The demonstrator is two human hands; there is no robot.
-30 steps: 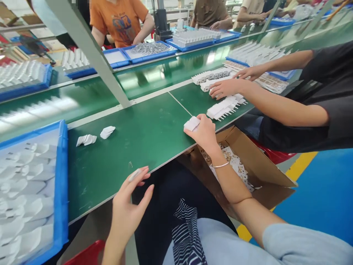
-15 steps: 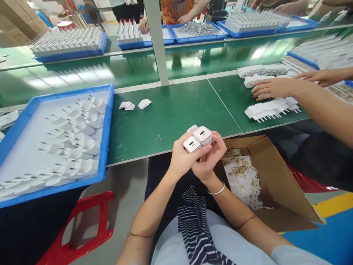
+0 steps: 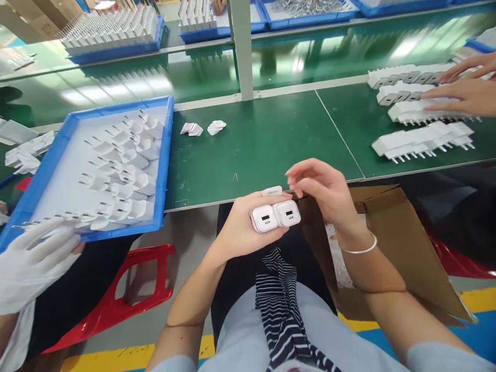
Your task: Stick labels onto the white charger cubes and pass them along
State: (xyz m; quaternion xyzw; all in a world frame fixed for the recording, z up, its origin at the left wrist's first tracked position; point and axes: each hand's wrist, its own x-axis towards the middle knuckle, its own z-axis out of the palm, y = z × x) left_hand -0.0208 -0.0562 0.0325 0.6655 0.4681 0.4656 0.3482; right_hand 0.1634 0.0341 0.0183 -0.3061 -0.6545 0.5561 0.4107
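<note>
My left hand (image 3: 242, 227) is closed around two white USB wall chargers (image 3: 265, 218), held side by side below the table edge with their port faces towards me. A small white piece with faint print (image 3: 272, 191) shows at the back of the fingers; I cannot tell whether it is a label. My right hand (image 3: 325, 191) is just to the right, apart from the chargers, fingers bent and loosely apart with nothing visible in them. Two small piles of white slips (image 3: 191, 129) lie on the green table (image 3: 267, 150).
On the left is a blue-rimmed tray (image 3: 167, 155) of chargers with pins up, a co-worker's gloved hand (image 3: 42, 258) at its near edge. Another person's hands (image 3: 461, 95) touch charger rows (image 3: 424, 140) at right. An open cardboard box (image 3: 403, 243) stands below the table, right of me.
My right hand has let go of the chargers and moved right and up. The left hand now holds them alone, turned side by side. A gloved hand has appeared at left; the view has tilted down.
</note>
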